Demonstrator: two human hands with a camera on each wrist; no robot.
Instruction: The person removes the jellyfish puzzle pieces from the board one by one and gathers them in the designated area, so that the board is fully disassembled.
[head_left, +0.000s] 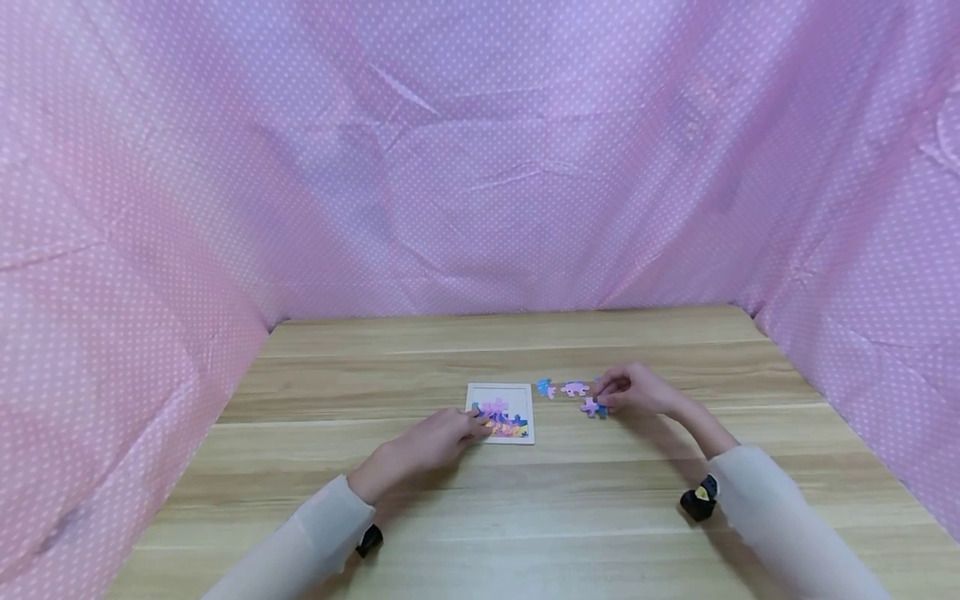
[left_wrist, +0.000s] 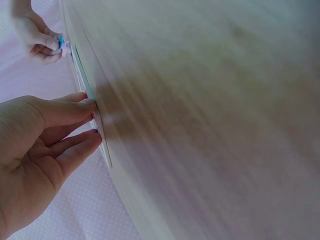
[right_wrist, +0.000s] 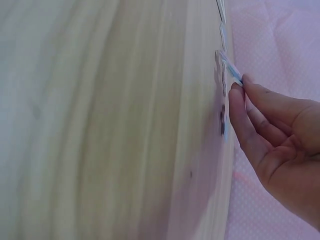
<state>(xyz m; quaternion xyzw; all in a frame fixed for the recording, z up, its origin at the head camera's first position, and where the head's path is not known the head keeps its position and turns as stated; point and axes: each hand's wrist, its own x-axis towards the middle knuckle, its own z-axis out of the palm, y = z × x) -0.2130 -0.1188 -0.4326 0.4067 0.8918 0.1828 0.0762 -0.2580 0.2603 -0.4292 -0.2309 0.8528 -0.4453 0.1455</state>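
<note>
Here right hand [head_left: 637,390] fingers pinched a puzzle piece [head_left: 594,407]; left hand [head_left: 438,439] fingers, straight, steadied the puzzle tray [head_left: 501,388]; loose pinch might drop it.

left hand [left_wrist: 35,150] fingers on puzzle frame [left_wrist: 97,127] edge | right hand [left_wrist: 37,37] pinching blue piece [left_wrist: 61,41]

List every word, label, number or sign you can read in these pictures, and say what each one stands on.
None can be read.
The puzzle board shows only a colourful picture, too small and blurred to make out any lettering.
The loose puzzle pieces beside it show colour patches only.
The piece pinched by the right hand shows no text.
The dotted pink cloth and the wooden table carry no writing.
</note>
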